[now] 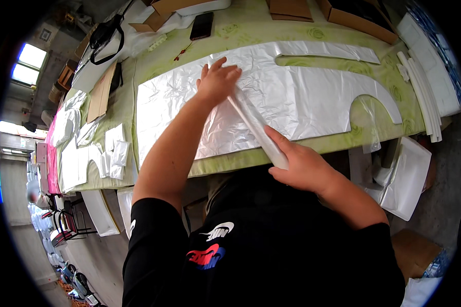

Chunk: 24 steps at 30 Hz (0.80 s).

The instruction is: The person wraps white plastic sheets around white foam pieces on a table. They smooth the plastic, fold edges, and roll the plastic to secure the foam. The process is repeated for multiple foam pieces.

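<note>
A large, wrinkled white plastic apron (297, 102) lies spread over the table, its long strap and curved cut-outs toward the right. My right hand (307, 166) is closed around the near end of a long, narrow whitish strip (258, 128), which looks like a rolled or folded length of plastic. The strip slants away to the far left across the apron. At its far end is my left hand (219, 82), fingers spread, over the apron's wrinkled middle. Whether the left palm touches the strip is hidden.
A green patterned cloth (312, 33) covers the table. A dark phone (202, 25) and cardboard boxes (361, 19) are along the far side. Long white tubes (420, 94) lie at the right edge. Folded white plastic pieces (117, 153) rest at the left, near a cardboard sheet (101, 92).
</note>
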Each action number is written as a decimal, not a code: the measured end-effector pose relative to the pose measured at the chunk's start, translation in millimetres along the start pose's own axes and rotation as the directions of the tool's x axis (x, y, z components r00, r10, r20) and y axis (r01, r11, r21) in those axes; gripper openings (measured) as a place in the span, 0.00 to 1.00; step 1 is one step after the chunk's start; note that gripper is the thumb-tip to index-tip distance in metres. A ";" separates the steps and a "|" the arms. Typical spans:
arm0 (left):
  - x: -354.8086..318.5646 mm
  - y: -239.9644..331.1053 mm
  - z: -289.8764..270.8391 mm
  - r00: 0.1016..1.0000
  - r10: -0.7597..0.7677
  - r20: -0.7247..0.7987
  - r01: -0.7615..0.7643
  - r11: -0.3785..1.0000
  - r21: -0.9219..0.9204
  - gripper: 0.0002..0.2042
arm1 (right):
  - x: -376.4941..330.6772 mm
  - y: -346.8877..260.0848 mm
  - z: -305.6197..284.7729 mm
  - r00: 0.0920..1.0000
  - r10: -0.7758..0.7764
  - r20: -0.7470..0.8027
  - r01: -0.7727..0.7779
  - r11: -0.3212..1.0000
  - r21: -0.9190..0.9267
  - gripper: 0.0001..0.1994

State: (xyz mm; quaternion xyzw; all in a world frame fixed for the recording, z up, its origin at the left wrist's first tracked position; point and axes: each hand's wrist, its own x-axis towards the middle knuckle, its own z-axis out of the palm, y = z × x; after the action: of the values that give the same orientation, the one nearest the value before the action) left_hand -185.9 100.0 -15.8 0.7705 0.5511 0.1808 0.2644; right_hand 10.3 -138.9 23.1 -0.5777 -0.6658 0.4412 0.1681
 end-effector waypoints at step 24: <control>39.3 -61.8 -20.9 0.950 -0.227 0.217 0.296 0.874 -0.384 0.18 | -49.4 9.9 -9.5 0.989 0.144 -0.028 -0.146 0.987 -0.064 0.47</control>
State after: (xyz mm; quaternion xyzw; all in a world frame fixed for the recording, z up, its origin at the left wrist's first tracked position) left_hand -231.5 157.1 -37.2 0.6278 0.5759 0.1910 0.4876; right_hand 37.0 -181.0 34.7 -0.6351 -0.6341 0.4233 0.1242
